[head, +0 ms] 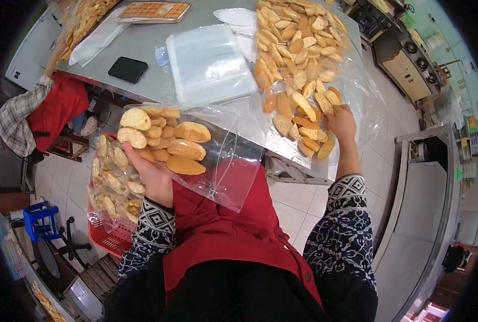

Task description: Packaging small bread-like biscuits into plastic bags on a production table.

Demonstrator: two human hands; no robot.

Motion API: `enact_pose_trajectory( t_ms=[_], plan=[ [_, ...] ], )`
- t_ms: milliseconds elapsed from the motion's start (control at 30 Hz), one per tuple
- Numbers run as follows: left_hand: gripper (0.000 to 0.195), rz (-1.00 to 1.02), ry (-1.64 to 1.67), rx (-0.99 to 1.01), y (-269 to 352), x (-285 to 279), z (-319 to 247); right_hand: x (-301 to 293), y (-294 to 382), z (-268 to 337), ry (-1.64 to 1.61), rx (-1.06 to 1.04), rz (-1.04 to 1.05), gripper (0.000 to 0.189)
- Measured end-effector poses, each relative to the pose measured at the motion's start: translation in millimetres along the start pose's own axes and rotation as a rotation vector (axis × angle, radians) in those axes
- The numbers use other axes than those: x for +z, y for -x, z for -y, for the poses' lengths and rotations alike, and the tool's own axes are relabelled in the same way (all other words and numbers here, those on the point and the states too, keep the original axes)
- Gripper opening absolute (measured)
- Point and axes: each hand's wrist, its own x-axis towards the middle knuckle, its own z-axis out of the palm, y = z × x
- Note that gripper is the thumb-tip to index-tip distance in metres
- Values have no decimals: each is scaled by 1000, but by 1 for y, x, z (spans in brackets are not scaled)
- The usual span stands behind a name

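Note:
My left hand (152,173) supports a clear plastic bag (235,177) from below, its fingers partly hidden beneath it. Inside lie toasted bread slices (186,149), grouped towards the left, while the bag's right part is slack and transparent. My right hand (341,122) reaches into a large heap of similar bread slices (299,52) on the right of the metal table. Its fingertips touch slices at the heap's near right edge; whether they grip one is hidden. The heap rests on clear plastic sheeting (367,100).
A stack of clear bags (210,64), a black phone (128,69) and a checkered pad (154,11) lie on the table (150,88). A red basket (112,239) with filled bags (114,181) stands at my left. Another person (58,112) sits at the far left beside more slices.

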Motion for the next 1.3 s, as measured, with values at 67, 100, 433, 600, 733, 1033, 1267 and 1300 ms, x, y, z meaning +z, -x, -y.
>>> enact_pose_trajectory(
  t_ms=[67,100,433,600,733,1033,1267,1300],
  plan=[
    [68,-14,32,-19,-1,1,2,2,2,3,91,-60,36,26],
    [68,-13,32,-15,-2,0,2,-1,1,8,25,-38,-55,28],
    [66,65,51,-37,-11,-14,12,-15,22,59,-352,-94,19,27],
    [65,7,12,54,-12,-5,11,-39,56,61,-307,-185,-125,23],
    [66,-25,59,19,-9,6,10,-95,91,57,-1196,261,307,32],
    [65,60,11,-134,8,17,30,-91,152,167,-1062,-569,574,40],
    [71,182,25,-244,11,17,32,-98,145,198,-893,-958,705,60],
    [71,209,8,-266,15,20,29,-99,144,200,-888,-1021,690,62]
  ],
)
